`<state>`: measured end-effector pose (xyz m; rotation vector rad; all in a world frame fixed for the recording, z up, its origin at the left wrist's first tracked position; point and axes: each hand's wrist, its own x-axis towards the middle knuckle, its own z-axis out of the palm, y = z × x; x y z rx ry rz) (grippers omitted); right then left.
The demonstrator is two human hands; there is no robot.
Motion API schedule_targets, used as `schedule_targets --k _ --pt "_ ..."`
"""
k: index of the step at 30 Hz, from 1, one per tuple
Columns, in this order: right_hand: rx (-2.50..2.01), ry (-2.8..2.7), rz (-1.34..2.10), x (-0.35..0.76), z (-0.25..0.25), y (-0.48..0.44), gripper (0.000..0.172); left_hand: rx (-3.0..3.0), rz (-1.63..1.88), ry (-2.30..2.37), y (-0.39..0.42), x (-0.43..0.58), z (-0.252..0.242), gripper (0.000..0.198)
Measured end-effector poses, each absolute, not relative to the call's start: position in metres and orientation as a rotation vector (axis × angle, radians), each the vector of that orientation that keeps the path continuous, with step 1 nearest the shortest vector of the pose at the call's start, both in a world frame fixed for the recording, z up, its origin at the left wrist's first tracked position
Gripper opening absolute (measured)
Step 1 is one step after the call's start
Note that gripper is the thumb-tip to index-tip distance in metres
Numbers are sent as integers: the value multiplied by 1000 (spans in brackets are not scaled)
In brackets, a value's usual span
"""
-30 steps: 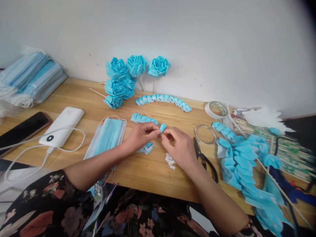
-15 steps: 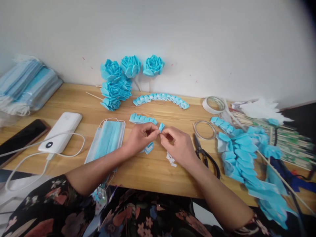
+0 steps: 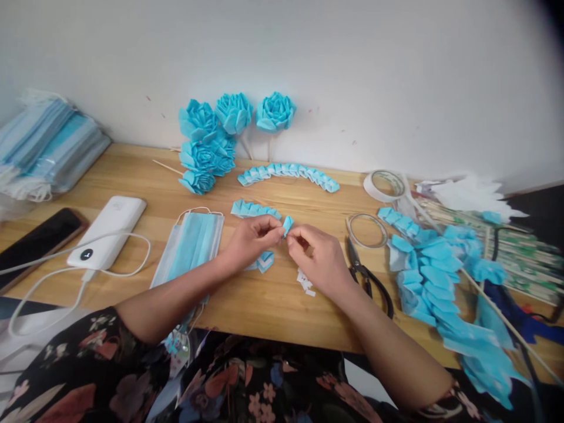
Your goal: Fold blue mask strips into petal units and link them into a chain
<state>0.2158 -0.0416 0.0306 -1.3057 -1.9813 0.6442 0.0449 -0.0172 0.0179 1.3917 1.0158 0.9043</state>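
Observation:
A small folded blue petal piece (image 3: 288,224) is pinched between the fingertips of my left hand (image 3: 252,239) and my right hand (image 3: 318,258), just above the wooden table (image 3: 264,305). Both hands are closed on it. Under my left hand lies a short stack of folded blue pieces (image 3: 264,261). A row of folded blue petals (image 3: 254,209) lies just behind my hands. A blue face mask (image 3: 190,245) lies flat to the left of my left hand. Small white scraps (image 3: 305,283) sit beside my right wrist.
Blue fabric roses (image 3: 220,138) on sticks lean against the wall, with an arc of petals (image 3: 288,173) in front. Black scissors (image 3: 365,276) and tape rolls (image 3: 382,185) lie right of my hands, then a pile of blue pieces (image 3: 434,276). A power bank (image 3: 108,230), phone (image 3: 37,238) and mask stack (image 3: 46,147) are at the left.
Both hands have stayed pinched on the small blue piece with only slight finger shifts. The view has tilted a little.

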Motion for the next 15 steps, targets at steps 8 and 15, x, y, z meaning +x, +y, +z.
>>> schedule_targets --k 8,15 --pt "-1322 -1925 657 215 29 -43 13 1365 907 1000 -17 45 19 22" --pt "-1307 -1907 693 216 30 -43 13 1318 903 988 -17 45 23 23"
